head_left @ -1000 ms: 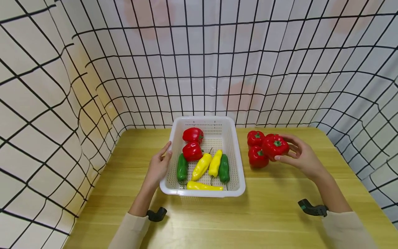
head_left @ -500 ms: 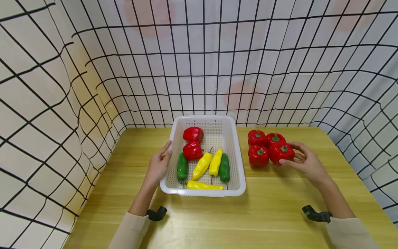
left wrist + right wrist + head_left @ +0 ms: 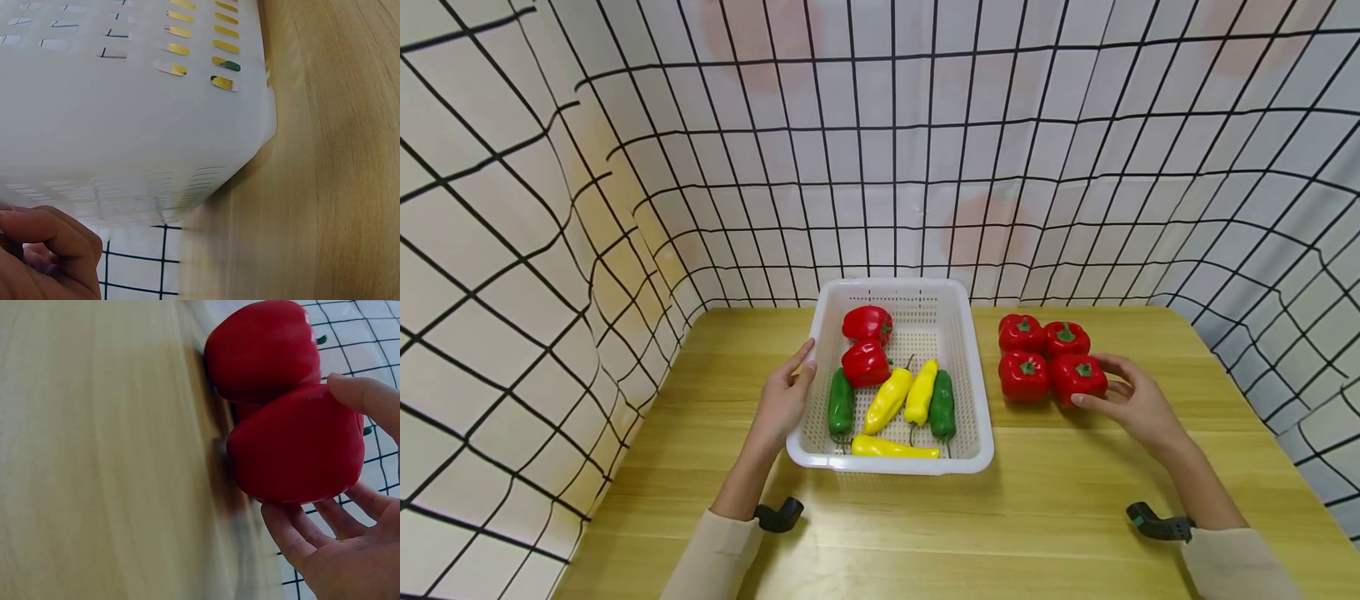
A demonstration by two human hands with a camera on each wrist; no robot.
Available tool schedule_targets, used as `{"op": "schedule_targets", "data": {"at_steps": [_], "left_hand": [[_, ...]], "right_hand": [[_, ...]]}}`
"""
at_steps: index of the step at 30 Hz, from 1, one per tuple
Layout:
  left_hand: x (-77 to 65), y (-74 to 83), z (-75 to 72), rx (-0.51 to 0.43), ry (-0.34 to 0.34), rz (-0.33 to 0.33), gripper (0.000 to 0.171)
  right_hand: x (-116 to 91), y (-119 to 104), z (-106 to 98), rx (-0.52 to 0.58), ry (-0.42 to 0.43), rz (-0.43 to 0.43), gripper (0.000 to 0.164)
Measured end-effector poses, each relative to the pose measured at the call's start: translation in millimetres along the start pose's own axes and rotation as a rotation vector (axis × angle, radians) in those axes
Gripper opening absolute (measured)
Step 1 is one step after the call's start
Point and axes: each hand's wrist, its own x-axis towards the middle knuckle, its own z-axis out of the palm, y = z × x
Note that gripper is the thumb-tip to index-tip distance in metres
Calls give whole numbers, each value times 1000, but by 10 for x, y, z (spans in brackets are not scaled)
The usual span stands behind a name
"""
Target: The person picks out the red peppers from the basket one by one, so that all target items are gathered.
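My right hand (image 3: 1138, 408) holds a red bell pepper (image 3: 1077, 379) at the front right of a two-by-two cluster. In the right wrist view its thumb lies on one side of the pepper and the fingers (image 3: 287, 534) on the other. Beside it stand red bell peppers at front left (image 3: 1025, 379), back left (image 3: 1021, 335) and back right (image 3: 1067, 339), stems up. My left hand (image 3: 782, 404) grips the left rim of a white plastic basket (image 3: 979, 392); the left wrist view shows its curled fingers (image 3: 69, 240) at the basket's side.
Inside the basket lie two red bell peppers (image 3: 866, 364), several yellow peppers (image 3: 887, 402) and two green peppers (image 3: 942, 406). The wooden table (image 3: 1045, 517) ends at a white cloth wall with black grid lines (image 3: 910, 167), which also rises on both sides.
My right hand has lowered the red bell pepper from over the cluster into its front right corner. The back right pepper is now uncovered. The left hand and basket stay put.
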Motion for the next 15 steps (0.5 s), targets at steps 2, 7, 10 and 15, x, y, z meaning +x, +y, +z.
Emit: {"op": "schedule_targets", "data": {"at_steps": [2,7,10,15], "left_hand": [[1,-3,1,0,2,-1,45],[2,-11,2,-5,3,-3,45],[6,-15,3,-9,1,-1,45],[12,-9,1,-6,-2,3,46]], "right_hand": [[0,24,13,-5,-2,8,86],[0,53,36,-6,12,8,86],[9,53,41,-11,24,12,87],[26,42,31,-21,13,25,91]]}}
